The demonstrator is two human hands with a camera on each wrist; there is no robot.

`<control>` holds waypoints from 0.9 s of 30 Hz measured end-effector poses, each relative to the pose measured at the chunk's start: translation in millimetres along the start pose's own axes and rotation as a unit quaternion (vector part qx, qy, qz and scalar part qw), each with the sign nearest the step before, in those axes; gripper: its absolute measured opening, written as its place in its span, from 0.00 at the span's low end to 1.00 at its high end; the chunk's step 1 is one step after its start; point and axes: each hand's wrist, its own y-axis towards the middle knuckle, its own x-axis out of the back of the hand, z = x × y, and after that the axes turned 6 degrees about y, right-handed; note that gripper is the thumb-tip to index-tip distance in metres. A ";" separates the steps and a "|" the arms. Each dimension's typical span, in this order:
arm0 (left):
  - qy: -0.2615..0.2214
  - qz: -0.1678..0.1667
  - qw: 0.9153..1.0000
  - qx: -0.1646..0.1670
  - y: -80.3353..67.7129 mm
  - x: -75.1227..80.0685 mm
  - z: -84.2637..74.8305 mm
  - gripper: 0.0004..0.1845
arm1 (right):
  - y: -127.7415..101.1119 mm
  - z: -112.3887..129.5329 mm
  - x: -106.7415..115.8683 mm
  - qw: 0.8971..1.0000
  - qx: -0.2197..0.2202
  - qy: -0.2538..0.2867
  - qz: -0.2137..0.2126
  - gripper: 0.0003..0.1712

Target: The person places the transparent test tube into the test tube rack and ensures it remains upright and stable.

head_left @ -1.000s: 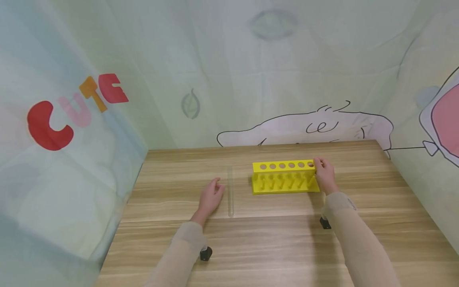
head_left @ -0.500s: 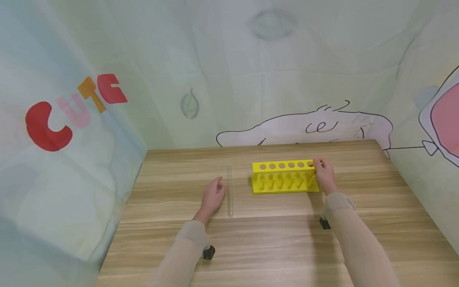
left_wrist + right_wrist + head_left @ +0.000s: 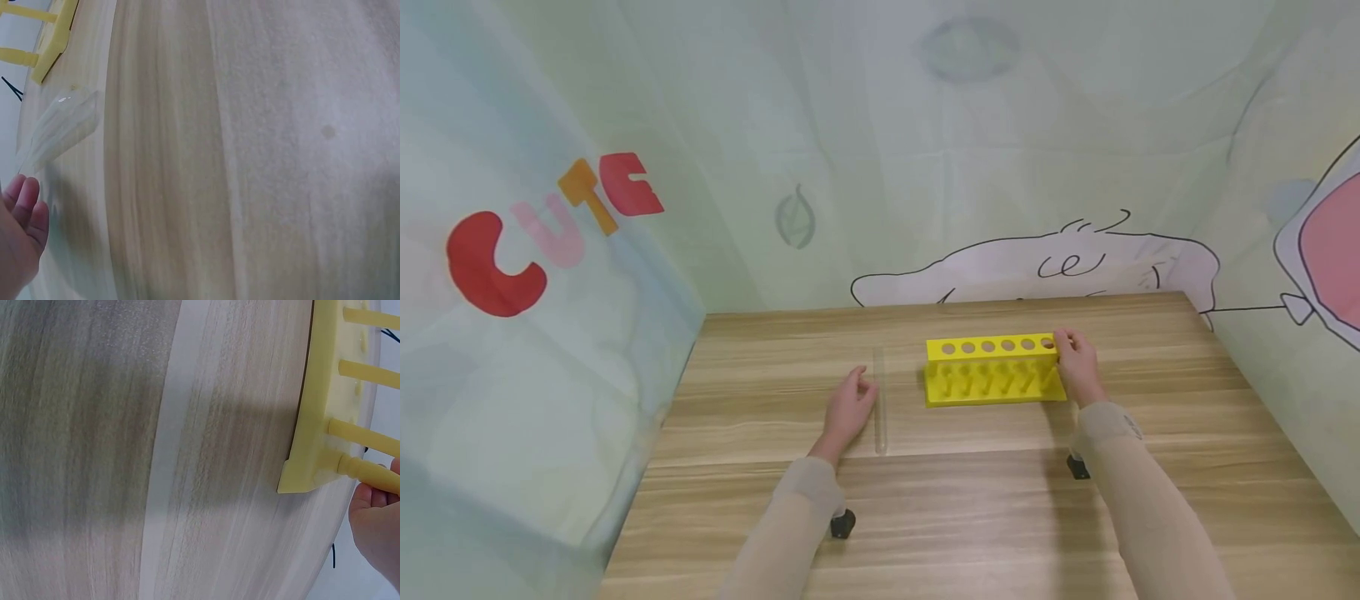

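Head: one tube [image 3: 881, 417] beside left hand [image 3: 849, 407]; right hand [image 3: 1079, 368] grips six-hole rack [image 3: 992, 358].

At the upper left of the head view we read a single word, CUTE [image 3: 565, 252], in chunky capitals on the pale backdrop [image 3: 527, 392], climbing toward the right: a red C [image 3: 471, 267], a pink U [image 3: 559, 247], an orange T [image 3: 593, 202] and a red E [image 3: 625, 190]. Right of centre, on a white cartoon figure [image 3: 992, 271], we see a black loop [image 3: 1071, 265] resembling a small e, though we cannot tell whether it is a letter. Lower right, on the cuff of the right sleeve [image 3: 1157, 500], we spot a dark mark [image 3: 1133, 427] too small to read.
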 end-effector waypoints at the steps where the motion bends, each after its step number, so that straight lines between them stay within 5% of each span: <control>1: 0.000 -0.002 1.000 -0.001 0.7 -0.3 0.1 0.25 | 0.4 -0.3 -0.1 1.000 0.001 -0.002 -0.002 0.37; 27: 0.014 -0.002 1.000 0.027 14.8 -2.4 -3.9 0.28 | 1.2 -0.5 -1.2 1.000 0.012 0.002 -0.017 0.32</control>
